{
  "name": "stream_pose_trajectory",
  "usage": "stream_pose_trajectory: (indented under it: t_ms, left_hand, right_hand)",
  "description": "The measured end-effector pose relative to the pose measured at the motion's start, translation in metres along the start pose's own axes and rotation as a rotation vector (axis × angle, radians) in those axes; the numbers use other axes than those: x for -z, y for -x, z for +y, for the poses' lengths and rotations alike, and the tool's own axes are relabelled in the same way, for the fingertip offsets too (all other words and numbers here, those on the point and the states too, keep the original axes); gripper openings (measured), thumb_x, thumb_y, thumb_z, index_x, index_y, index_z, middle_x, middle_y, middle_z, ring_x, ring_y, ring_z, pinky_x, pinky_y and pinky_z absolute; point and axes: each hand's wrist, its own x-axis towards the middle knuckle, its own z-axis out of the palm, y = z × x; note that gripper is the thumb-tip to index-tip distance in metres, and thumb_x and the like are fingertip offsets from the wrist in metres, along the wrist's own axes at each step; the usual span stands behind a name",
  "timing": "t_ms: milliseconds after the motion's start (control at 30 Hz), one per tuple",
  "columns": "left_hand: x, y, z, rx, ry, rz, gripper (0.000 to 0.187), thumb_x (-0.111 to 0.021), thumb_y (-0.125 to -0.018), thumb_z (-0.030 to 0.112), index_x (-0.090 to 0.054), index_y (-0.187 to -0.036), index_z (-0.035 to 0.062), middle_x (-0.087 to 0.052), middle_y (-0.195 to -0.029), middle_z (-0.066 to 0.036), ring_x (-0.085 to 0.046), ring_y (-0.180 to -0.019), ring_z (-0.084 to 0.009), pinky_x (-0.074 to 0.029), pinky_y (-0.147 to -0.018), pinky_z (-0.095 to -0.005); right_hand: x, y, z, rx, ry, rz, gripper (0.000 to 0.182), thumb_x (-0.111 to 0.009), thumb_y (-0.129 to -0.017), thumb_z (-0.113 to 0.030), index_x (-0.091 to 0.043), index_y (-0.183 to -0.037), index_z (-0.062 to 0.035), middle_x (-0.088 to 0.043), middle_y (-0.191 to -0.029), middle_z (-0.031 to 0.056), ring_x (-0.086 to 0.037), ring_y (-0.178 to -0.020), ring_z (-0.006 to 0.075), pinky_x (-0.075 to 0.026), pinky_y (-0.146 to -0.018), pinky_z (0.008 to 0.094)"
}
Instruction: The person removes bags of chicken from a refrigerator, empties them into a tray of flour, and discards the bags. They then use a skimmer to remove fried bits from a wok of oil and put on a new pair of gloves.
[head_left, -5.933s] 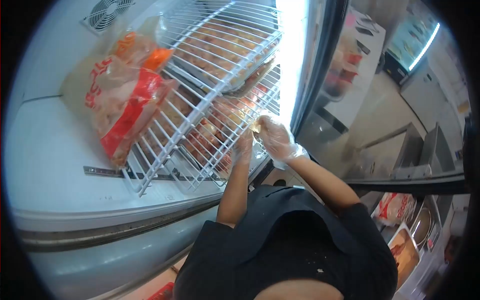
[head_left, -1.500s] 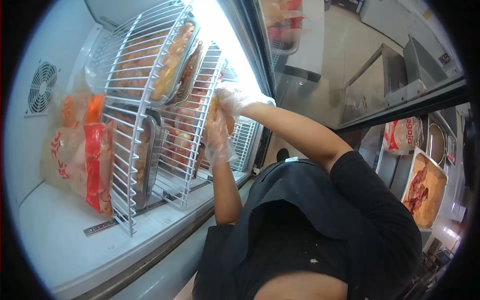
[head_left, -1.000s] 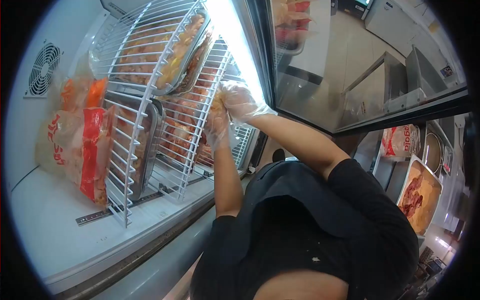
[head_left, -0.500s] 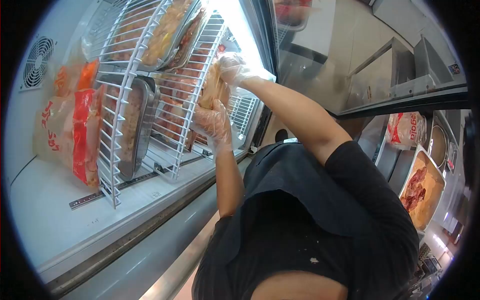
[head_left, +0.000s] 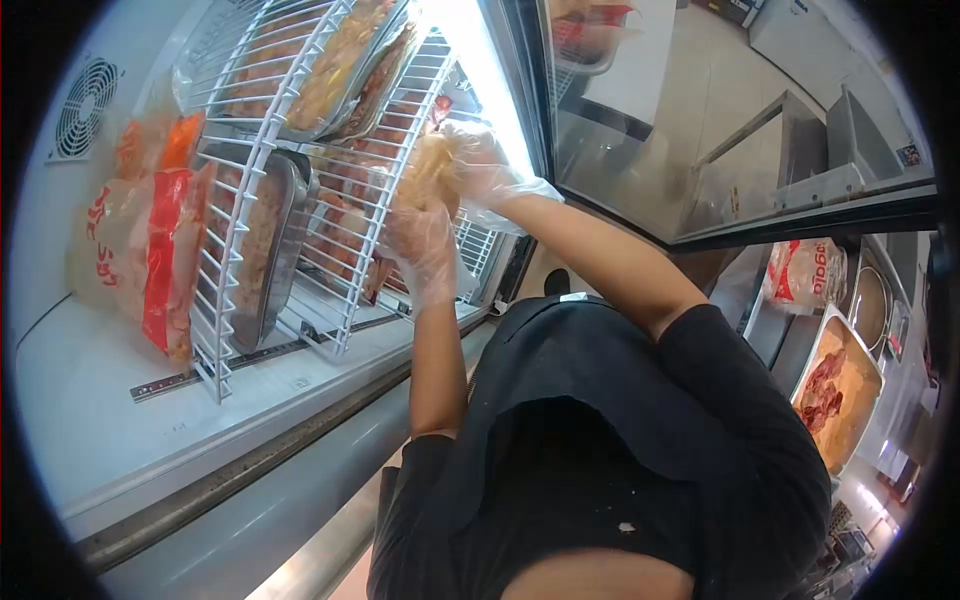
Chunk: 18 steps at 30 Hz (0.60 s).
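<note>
A pale tan piece of food (head_left: pixel 428 168), possibly meat, is held between my two hands at the front of a white wire rack (head_left: pixel 345 300) inside a lit refrigerator. Both hands wear clear plastic gloves. From below, my left hand (head_left: pixel 425 250) supports its lower end, with the fingers partly hidden. My right hand (head_left: pixel 478 160) grips the upper right side of the piece. More meat (head_left: pixel 345 230) lies behind the wires to the left of my left hand.
Metal trays of food (head_left: pixel 340 70) sit in the rack. Red-marked bags (head_left: pixel 165 260) stand at the left, near a fan (head_left: pixel 88 108). The glass door's frame (head_left: pixel 800 215) stands open on the right. Beyond it are a tray of reddish meat (head_left: pixel 860 400) and a printed bag (head_left: pixel 805 272).
My left hand has shifted slightly left, and my right hand has moved a little down and right. The tan piece stays between them. The view has shifted slightly.
</note>
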Motion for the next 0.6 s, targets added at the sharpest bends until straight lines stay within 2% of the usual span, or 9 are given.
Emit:
stream_pose_trajectory:
  t_ms: [67, 100, 233, 300, 433, 467, 500, 567, 600]
  left_hand:
    - [-0.024, 0.007, -0.026, -0.184, -0.02, 0.204, 0.034, -0.064, -0.071, 0.012, -0.06, -0.103, -0.0002, -0.064, -0.093, -0.021, -0.062, -0.082, -0.04, -0.049, -0.074, -0.0492]
    - [-0.017, 0.007, -0.019, -0.213, 0.055, 0.167, 0.033, -0.063, -0.07, 0.009, -0.06, -0.102, 0.0001, -0.063, -0.092, -0.02, -0.062, -0.082, -0.0395, -0.049, -0.074, -0.0483]
    - [-0.006, 0.019, 0.003, -0.308, 0.25, 0.073, 0.038, -0.062, -0.067, 0.003, -0.057, -0.105, 0.0017, -0.061, -0.102, -0.018, -0.06, -0.096, -0.0347, -0.048, -0.082, -0.0429]
    - [0.002, 0.018, 0.017, -0.394, 0.189, 0.046, 0.035, -0.066, -0.07, 0.006, -0.056, -0.104, 0.0033, -0.058, -0.098, -0.017, -0.058, -0.091, -0.0358, -0.048, -0.078, -0.0442]
    - [0.005, 0.007, 0.019, -0.481, 0.004, -0.037, 0.038, -0.069, -0.071, 0.015, -0.058, -0.106, 0.0044, -0.058, -0.094, -0.015, -0.058, -0.087, -0.0352, -0.048, -0.074, -0.0428]
    - [0.008, 0.001, 0.022, -0.508, 0.035, -0.047, 0.038, -0.069, -0.071, 0.015, -0.058, -0.106, 0.0044, -0.058, -0.094, -0.015, -0.058, -0.087, -0.0352, -0.048, -0.074, -0.0428]
    - [0.013, -0.006, 0.028, -0.583, 0.154, -0.073, 0.038, -0.07, -0.071, 0.016, -0.058, -0.105, 0.0042, -0.058, -0.094, -0.015, -0.057, -0.087, -0.0347, -0.048, -0.074, -0.043]
    - [0.019, -0.013, 0.043, -0.562, 0.184, -0.145, 0.036, -0.071, -0.073, 0.017, -0.059, -0.104, 0.0032, -0.059, -0.096, -0.015, -0.058, -0.088, -0.0341, -0.048, -0.075, -0.0432]
    - [0.022, -0.01, 0.045, -0.462, 0.088, -0.196, 0.036, -0.071, -0.073, 0.017, -0.06, -0.104, 0.0024, -0.06, -0.098, -0.016, -0.059, -0.089, -0.0339, -0.048, -0.077, -0.0431]
  right_hand:
    - [0.019, 0.038, -0.021, -0.006, -0.459, 0.269, 0.043, -0.064, -0.079, -0.018, -0.057, -0.118, -0.002, -0.064, -0.107, 0.0185, -0.063, -0.095, 0.0297, -0.049, -0.083, 0.037]
    - [0.029, 0.044, -0.014, -0.11, -0.074, 0.157, 0.052, -0.066, -0.078, -0.018, -0.05, -0.124, -0.0009, -0.057, -0.118, 0.0194, -0.057, -0.103, 0.0336, -0.046, -0.09, 0.0381]
    - [0.051, 0.103, -0.009, 0.121, 0.07, 0.304, 0.053, -0.067, -0.078, -0.022, -0.049, -0.123, -0.0005, -0.051, -0.123, 0.0198, -0.051, -0.109, 0.0363, -0.042, -0.096, 0.0407]
    - [0.065, 0.121, -0.015, 0.375, 0.287, -0.029, 0.055, -0.065, -0.08, -0.026, -0.047, -0.125, 0.0007, -0.048, -0.125, 0.0207, -0.05, -0.109, 0.0368, -0.04, -0.098, 0.0443]
    - [0.044, 0.125, -0.013, 0.46, 0.429, -0.006, 0.048, -0.052, -0.089, -0.022, -0.045, -0.129, 0.0047, -0.045, -0.131, 0.0217, -0.042, -0.125, 0.0342, -0.032, -0.109, 0.0397]
    - [0.049, 0.11, -0.02, 0.356, 0.124, -0.112, 0.049, -0.048, -0.092, -0.024, -0.044, -0.131, 0.0035, -0.045, -0.133, 0.0185, -0.041, -0.127, 0.0312, -0.031, -0.11, 0.0382]
    - [0.03, 0.111, -0.006, 0.425, 0.204, 0.041, 0.045, -0.046, -0.093, -0.026, -0.048, -0.128, 0.0024, -0.049, -0.129, 0.0169, -0.044, -0.124, 0.0292, -0.032, -0.109, 0.0375]
    - [0.065, 0.096, -0.028, 0.287, 0.091, -0.376, 0.04, -0.048, -0.091, -0.026, -0.055, -0.122, -0.0008, -0.054, -0.123, 0.0134, -0.048, -0.12, 0.0277, -0.036, -0.106, 0.0371]
    - [0.039, 0.092, -0.011, 0.431, 0.14, -0.128, 0.033, -0.051, -0.089, -0.025, -0.058, -0.11, 0.0002, -0.058, -0.108, 0.0131, -0.053, -0.106, 0.0273, -0.04, -0.1, 0.0368]
